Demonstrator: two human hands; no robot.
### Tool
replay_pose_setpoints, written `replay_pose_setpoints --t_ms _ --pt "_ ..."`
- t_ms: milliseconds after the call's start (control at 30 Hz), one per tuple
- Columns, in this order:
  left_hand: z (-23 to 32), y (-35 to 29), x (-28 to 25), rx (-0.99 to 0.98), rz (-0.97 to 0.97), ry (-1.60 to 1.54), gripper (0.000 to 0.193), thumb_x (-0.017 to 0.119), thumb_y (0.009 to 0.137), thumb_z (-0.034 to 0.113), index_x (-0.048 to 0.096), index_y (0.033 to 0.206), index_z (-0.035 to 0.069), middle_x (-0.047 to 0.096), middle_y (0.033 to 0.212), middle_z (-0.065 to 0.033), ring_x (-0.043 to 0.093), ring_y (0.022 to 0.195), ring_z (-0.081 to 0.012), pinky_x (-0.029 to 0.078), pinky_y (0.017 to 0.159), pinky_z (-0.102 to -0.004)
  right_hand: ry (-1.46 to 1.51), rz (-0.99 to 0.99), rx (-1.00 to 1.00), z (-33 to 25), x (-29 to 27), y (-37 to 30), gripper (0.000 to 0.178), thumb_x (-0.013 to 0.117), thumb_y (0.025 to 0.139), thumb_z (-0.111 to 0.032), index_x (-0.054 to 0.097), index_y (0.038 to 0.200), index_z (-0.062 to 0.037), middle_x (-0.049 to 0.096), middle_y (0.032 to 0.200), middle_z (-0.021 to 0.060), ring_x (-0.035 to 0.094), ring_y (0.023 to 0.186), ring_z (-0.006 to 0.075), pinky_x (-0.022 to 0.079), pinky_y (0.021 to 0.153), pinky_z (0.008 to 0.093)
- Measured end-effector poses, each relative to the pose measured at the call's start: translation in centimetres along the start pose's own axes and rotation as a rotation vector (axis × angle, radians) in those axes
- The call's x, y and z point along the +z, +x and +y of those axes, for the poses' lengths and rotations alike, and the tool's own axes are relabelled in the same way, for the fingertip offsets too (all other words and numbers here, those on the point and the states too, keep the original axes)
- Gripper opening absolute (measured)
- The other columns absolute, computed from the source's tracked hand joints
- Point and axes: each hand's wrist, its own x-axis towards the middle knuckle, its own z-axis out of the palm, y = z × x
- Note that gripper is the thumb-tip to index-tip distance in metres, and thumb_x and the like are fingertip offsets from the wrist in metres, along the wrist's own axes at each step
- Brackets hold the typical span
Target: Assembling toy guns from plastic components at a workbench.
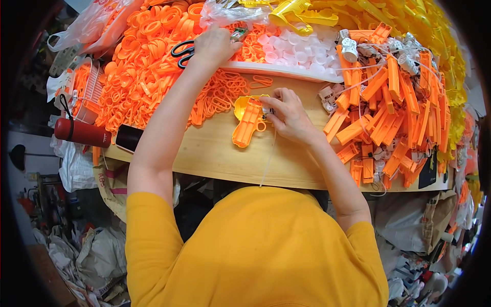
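Observation:
On the wooden table in front of me lies an orange and yellow plastic toy gun shell. The fingers of my right hand are closed at its upper right edge, over a small dark and white part whose shape I cannot make out. A thin pale wire runs from there toward the table's front edge. My left hand reaches far across into the piles, beside a clear plastic bag and a small green part. Its fingertips are hidden. Black-handled scissors lie just left of that wrist.
Orange rings and loops are heaped at the left. A white tray holds translucent caps. Orange shells with wired white units pile up at the right, before yellow parts. A red bottle lies at the left edge.

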Motion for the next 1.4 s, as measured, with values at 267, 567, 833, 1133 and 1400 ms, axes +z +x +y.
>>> replay_pose_setpoints --t_ms 267,567,833,1133,1400 --pt "-1.9 1.4 -1.3 -0.253 -0.237 -0.33 0.051 0.068 0.073 0.048 0.069 0.095 0.002 0.068 0.097 -0.0184 0.067 0.092 -0.0332 0.052 0.077 -0.0453 -0.045 0.122 -0.095 -0.3 -0.6 -1.3 0.046 0.064 0.074 0.0 0.059 0.119 -0.0088 0.049 0.123 0.0166 0.046 0.118 0.0351 0.039 0.098 0.0432" --pt "3.7 -8.6 -1.7 -0.308 0.389 -1.497 0.045 0.08 0.077 0.022 0.045 0.102 0.006 0.051 0.083 0.0025 0.05 0.069 -0.0052 0.045 0.059 -0.0219 -0.184 0.336 0.068 -4.7 0.3 -5.3 0.023 0.077 0.068 -0.016 0.06 0.08 -0.0061 0.045 0.13 0.019 0.04 0.123 0.0403 0.032 0.102 0.0504" --pt "7.4 -10.1 2.5 -0.192 0.344 -1.337 0.051 0.081 0.074 0.023 0.04 0.1 0.006 0.054 0.075 -0.0009 0.052 0.063 -0.009 0.046 0.056 -0.0257 -0.238 0.347 0.158 -5.4 1.7 -5.6 0.022 0.076 0.067 -0.015 0.059 0.079 -0.0059 0.043 0.134 0.0197 0.038 0.127 0.04 0.03 0.104 0.0515" --pt "7.6 -10.6 3.4 -0.194 0.297 -1.185 0.051 0.079 0.075 0.022 0.037 0.099 0.004 0.058 0.071 -0.0049 0.058 0.06 -0.0132 0.048 0.054 -0.0293 -0.216 0.37 0.173 -4.8 2.9 -5.9 0.022 0.073 0.066 -0.011 0.056 0.079 -0.0045 0.042 0.138 0.0211 0.037 0.128 0.0397 0.029 0.105 0.052" --pt "7.5 -10.0 3.1 -0.205 0.295 -1.128 0.052 0.078 0.075 0.026 0.038 0.099 0.003 0.058 0.069 -0.0079 0.06 0.059 -0.02 0.049 0.056 -0.0322 -0.23 0.364 0.183 -4.8 3.0 -5.6 0.022 0.072 0.066 -0.01 0.054 0.078 -0.0048 0.041 0.139 0.0212 0.036 0.129 0.0407 0.028 0.104 0.0541"
